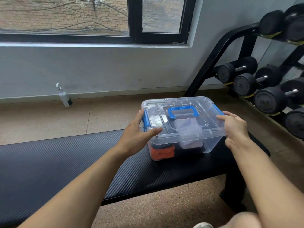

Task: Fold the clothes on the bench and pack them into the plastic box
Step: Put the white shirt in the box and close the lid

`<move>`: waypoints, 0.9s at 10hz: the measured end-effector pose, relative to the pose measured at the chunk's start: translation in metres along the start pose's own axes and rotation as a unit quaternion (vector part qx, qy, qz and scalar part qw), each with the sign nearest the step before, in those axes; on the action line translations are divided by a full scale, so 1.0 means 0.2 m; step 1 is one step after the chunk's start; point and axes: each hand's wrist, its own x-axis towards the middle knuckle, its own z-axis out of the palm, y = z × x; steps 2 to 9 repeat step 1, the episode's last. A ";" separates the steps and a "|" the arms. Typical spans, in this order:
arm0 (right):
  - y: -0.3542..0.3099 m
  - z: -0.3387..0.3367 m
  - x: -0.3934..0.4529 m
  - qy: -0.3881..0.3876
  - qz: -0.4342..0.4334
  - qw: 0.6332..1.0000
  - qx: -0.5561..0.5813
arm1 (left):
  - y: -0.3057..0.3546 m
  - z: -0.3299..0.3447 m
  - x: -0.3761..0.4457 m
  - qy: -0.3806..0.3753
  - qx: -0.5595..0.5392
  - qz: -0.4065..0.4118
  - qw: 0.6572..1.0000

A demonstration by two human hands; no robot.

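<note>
A long black padded table [69, 162] with a ribbed, carbon-weave surface runs from the lower left toward the right, standing on a speckled brown floor [156, 209]. Behind it are a grey wall [102, 69] and a black-framed window [134, 18]. At the far right stands a black rack [213, 60] loaded with black dumbbells [266, 99].

Near the right end of the table sits a clear rectangular plastic box [184, 137], its clear lid [182, 119] in place, with a blue carrying handle [183, 111] on top and a blue latch on each short side. Through the walls show folded clothes: an orange piece [162, 153] at the front left corner of the box, a pale lilac piece [189, 134] in the middle, and dark cloth beneath.

The left hand [139, 135] lies against the left end of the box by the blue latch [146, 120], its grip wide, fingers straight, thumb reaching over the front edge of the lid. The right hand [235, 127] holds the right front corner of the lid, fingers curled over its edge.

A small white bottle [64, 96] stands on the floor against the wall, well apart from the table.
</note>
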 end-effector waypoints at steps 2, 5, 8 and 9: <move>-0.01 0.01 -0.02 0.029 -0.051 0.998 0.000 | 0.02 -0.01 0.00 0.058 0.011 0.017 0.998; -0.01 0.01 -0.02 0.029 -0.051 0.998 0.000 | 0.02 -0.01 0.00 0.058 0.011 0.017 0.998; -0.01 0.01 -0.02 0.029 -0.051 0.998 0.000 | 0.02 -0.01 0.00 0.058 0.011 0.017 0.998; -0.01 0.01 -0.02 0.029 -0.051 0.998 0.000 | 0.02 -0.01 0.00 0.058 0.011 0.017 0.998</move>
